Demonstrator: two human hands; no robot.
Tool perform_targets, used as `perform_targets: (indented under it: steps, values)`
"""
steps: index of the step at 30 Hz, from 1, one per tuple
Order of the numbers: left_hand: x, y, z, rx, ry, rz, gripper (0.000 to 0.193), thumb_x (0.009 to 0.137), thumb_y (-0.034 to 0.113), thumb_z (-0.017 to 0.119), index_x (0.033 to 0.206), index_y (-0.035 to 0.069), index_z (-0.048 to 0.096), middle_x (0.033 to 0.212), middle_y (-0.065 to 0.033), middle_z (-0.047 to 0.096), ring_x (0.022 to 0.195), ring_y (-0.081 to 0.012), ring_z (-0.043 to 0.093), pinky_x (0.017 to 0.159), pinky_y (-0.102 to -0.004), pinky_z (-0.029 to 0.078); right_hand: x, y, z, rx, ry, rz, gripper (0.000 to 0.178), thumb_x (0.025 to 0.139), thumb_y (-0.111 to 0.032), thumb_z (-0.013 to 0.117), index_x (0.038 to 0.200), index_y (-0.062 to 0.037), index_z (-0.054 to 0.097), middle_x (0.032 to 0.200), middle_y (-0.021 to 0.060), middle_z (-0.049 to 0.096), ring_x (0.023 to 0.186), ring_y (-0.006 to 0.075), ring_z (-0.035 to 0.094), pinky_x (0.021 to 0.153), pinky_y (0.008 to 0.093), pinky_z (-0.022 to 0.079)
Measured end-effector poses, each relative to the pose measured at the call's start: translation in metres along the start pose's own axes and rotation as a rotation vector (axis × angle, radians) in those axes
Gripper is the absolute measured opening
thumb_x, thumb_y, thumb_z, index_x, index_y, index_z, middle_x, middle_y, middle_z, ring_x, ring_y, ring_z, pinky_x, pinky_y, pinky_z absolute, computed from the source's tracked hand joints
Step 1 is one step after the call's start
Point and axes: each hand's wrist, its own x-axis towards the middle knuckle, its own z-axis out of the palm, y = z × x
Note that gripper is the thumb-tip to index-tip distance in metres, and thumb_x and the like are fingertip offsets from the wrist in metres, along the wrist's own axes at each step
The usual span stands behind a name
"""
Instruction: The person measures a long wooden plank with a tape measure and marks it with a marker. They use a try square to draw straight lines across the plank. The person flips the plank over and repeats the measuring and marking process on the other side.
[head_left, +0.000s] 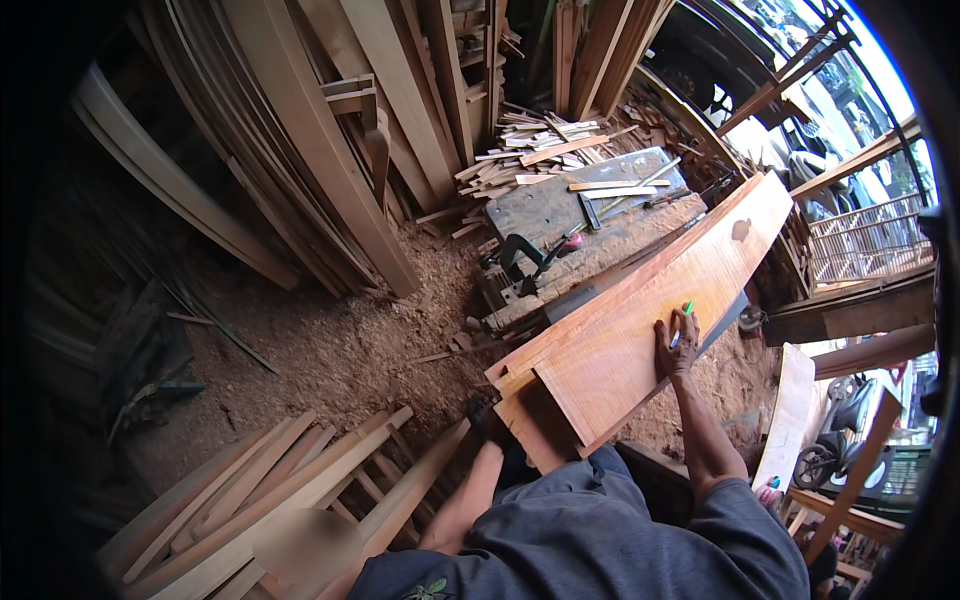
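Note:
Several broad reddish-brown boards (640,345) lie stacked at a slant in front of me, their near end close to my body. The top one has a dark knot toward its far end. My right hand (678,343) rests on its right edge, with a slim pen (687,311) with a green end held between the fingers. At the near left corner of the stack is my left hand (484,418), deep in shadow. Its fingers are mostly hidden, so whether it grips a board does not show.
Beyond the boards stands a worn workbench (540,212) with a dark green clamp (519,258) and thin strips. Tall planks (310,140) lean at the back left. More lumber (270,500) lies at the lower left. Shavings (340,345) cover the floor. A motorbike (840,440) stands right.

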Motion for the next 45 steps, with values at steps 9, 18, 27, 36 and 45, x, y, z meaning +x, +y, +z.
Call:
perform_targets:
  steps: [9,18,27,36,45]
  values:
    - [0.007,-0.001,-0.007,-0.002,-0.001,-0.013,0.101,0.099,0.083,0.031,0.144,-0.003,0.055,0.136,-0.0206,0.065,0.125,-0.0327,0.064,0.108,-0.0502,0.052,-0.012,-0.005,0.004,-0.001,-0.014,0.068,0.051,0.091,-0.037,0.079,0.133,-0.0123,0.063,0.14,0.0143,0.064,0.145,0.0397,0.047,0.117,0.0524,0.038]
    - [-0.003,0.004,-0.013,0.172,0.028,-0.022,0.1,0.1,0.083,0.03,0.142,-0.004,0.057,0.134,-0.0208,0.067,0.123,-0.032,0.066,0.106,-0.0492,0.053,-0.119,-0.027,-0.05,0.447,0.201,0.513,0.031,0.112,-0.023,0.052,0.122,0.0043,0.062,0.107,0.0172,0.072,0.102,0.0268,0.068,0.095,0.0398,0.054]
    - [-0.017,0.133,0.076,1.518,0.132,0.172,0.071,0.107,0.064,0.047,0.104,-0.003,0.07,0.085,-0.0124,0.069,0.08,-0.0234,0.069,0.076,-0.0391,0.054,-0.208,-0.05,0.005,1.22,-0.325,1.553,0.069,0.102,-0.065,0.057,0.124,0.0005,0.06,0.108,0.0117,0.075,0.092,0.0236,0.074,0.078,0.0421,0.06]
    - [0.092,0.106,0.174,1.887,-0.107,0.035,0.081,0.102,0.071,0.048,0.111,-0.004,0.074,0.111,-0.0284,0.074,0.109,-0.0427,0.071,0.092,-0.0498,0.052,-0.229,-0.076,0.033,1.73,-0.141,1.662,0.089,0.092,-0.075,0.062,0.143,-0.0034,0.055,0.136,0.0168,0.067,0.124,0.0352,0.065,0.107,0.0531,0.054]
    - [0.09,0.089,0.166,1.815,-0.074,0.233,0.081,0.095,0.076,0.055,0.086,-0.003,0.069,0.094,-0.0303,0.072,0.092,-0.0416,0.071,0.078,-0.0517,0.052,-0.224,-0.092,0.044,2.019,-0.085,1.516,0.08,0.091,-0.067,0.067,0.139,-0.0032,0.059,0.13,0.0183,0.069,0.123,0.0362,0.065,0.107,0.0545,0.053]
